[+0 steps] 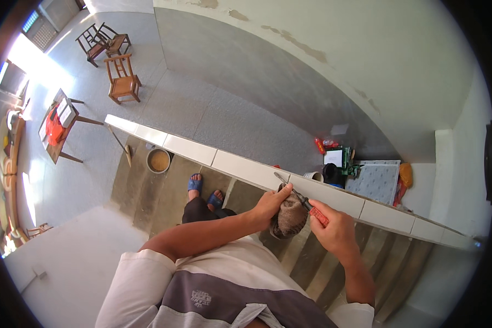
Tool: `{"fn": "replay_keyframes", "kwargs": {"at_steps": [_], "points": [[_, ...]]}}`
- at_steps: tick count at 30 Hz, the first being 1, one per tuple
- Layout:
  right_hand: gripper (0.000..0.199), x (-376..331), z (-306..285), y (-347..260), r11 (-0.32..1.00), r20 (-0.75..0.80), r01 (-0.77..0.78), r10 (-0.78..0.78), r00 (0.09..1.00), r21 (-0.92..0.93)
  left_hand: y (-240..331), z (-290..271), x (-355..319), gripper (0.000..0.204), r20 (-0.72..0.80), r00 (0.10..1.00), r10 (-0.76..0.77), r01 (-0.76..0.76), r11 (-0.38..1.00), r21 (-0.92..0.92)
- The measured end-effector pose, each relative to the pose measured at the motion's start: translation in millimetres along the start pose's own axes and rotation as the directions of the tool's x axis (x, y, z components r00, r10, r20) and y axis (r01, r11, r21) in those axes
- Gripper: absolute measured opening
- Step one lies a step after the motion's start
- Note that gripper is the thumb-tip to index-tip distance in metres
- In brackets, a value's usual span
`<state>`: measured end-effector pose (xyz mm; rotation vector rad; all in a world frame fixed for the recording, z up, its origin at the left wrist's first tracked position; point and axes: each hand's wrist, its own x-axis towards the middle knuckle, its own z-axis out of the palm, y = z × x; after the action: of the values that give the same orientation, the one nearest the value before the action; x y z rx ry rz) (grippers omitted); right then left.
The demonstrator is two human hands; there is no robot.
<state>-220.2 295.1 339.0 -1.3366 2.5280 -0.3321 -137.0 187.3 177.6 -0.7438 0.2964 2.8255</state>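
Note:
My left hand [270, 206] is closed round the upper end of a brown, rounded thing [290, 216] with a rough, streaked surface, whose kind I cannot make out. Its lower end hangs free in front of my shirt. In my right hand [333, 227] is a red-handled tool [318, 214], gripped by the handle. The tool's narrow dark metal end slants up to the left, across the top of the brown thing and close to my left thumb. Just beyond both hands runs the white-tiled top of a low wall [333, 195].
I stand on grey-brown steps [167, 194] in blue sandals [215, 199]. A round pot [159, 160] with yellowish contents stands beside a long-handled tool [127, 154]. Beyond the wall are a green box [341, 150] and a patterned mat [374, 180]. Wooden chairs [123, 85] and a table [54, 150] stand farther left.

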Motion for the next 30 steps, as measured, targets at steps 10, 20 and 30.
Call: {"fn": "replay_keyframes", "kwargs": {"at_steps": [10,20,30], "points": [[0.036,-8.0,43.2,-2.4,0.998,-0.036,-0.067,0.067,0.997,0.002,-1.1,-8.2,-2.9,0.05,-0.186,0.982,0.033,-0.045,0.997,-0.059],[0.049,-45.7,100.7,-12.7,0.991,-0.184,-0.121,0.108,0.977,-0.064,-14.8,-21.9,-11.1,0.053,-0.243,0.969,0.046,0.06,0.909,0.413],[0.053,-32.7,151.4,-19.5,0.999,-0.126,-0.044,0.048,0.991,0.028,2.2,-65.4,-21.2,0.036,-0.255,0.931,0.262,-0.134,0.894,0.428]]}}
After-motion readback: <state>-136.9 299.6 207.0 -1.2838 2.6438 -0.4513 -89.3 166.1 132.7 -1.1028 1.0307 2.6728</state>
